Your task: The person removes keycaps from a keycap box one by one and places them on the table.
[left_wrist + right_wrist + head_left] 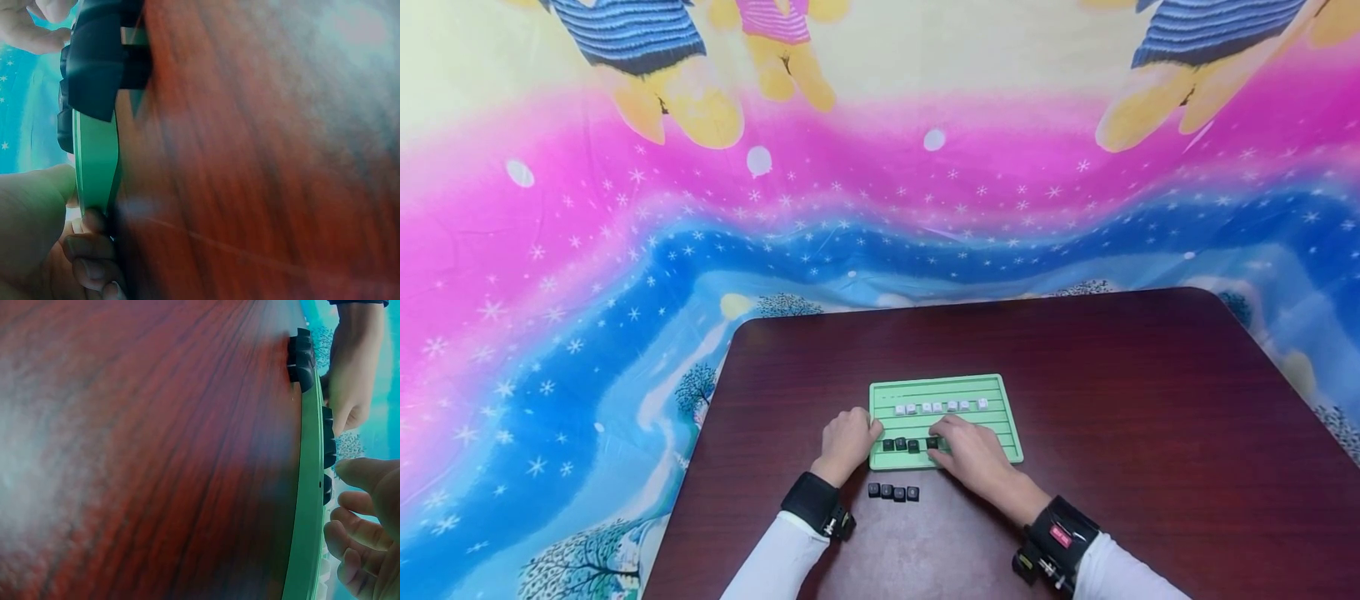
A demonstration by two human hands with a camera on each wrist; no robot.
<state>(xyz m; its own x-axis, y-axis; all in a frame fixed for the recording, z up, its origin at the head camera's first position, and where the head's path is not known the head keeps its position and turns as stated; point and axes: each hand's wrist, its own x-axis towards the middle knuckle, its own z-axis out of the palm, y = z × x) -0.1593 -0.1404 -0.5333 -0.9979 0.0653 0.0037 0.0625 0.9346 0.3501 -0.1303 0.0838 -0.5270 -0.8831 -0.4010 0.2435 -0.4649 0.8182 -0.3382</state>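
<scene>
A light green tray point(951, 387) with raised ridges lies on the table. My left hand point(847, 437) grips its left edge; in the left wrist view the thumb is above the green rim point(97, 156) and the curled fingers point(94, 269) are at its side and below. Three black keycaps point(900, 444) sit side by side along the tray's near ridge. To their right, my right hand point(973, 454) pinches another black keycap point(932, 442) between thumb and forefinger, low over the same ridge. In the right wrist view, this keycap point(327, 489) shows beside the thumb point(353, 470).
Several white keycaps point(927, 407) stand in a spaced row on a farther ridge of the tray. Several loose black keycaps point(887, 492) lie in a line on the dark wooden table point(1112, 400) before the tray. A patterned cloth point(880, 183) hangs behind the table.
</scene>
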